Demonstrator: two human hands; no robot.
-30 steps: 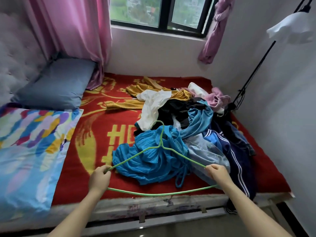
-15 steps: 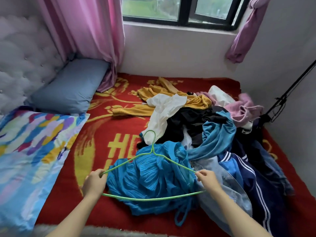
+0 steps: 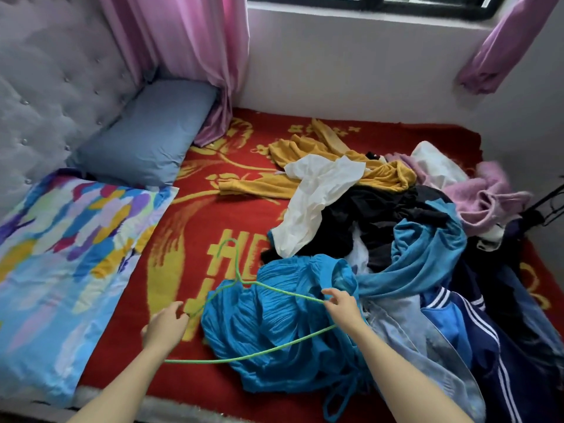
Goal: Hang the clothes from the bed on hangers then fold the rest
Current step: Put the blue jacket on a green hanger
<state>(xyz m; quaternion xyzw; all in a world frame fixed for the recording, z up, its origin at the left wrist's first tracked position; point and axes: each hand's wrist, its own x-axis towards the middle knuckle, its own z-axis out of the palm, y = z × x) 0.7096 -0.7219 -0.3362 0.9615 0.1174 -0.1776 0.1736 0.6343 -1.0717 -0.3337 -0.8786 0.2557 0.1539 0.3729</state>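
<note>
Shifted left and lower since the earlier frame, the green hanger [image 3: 241, 280] now rests over the blue pleated garment [image 3: 274, 328] at lower centre. The left hand [image 3: 164, 328] grips its left corner, and the right hand [image 3: 341, 303] pinches its right arm. No garment appears hung or folded yet. The clothes pile [image 3: 396, 221] at right remains.

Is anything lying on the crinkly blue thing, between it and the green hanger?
Nothing visible. The green hanger, held by the left hand and right hand, sits right above the crinkly blue garment. The other clothes lie beside and behind it.
</note>
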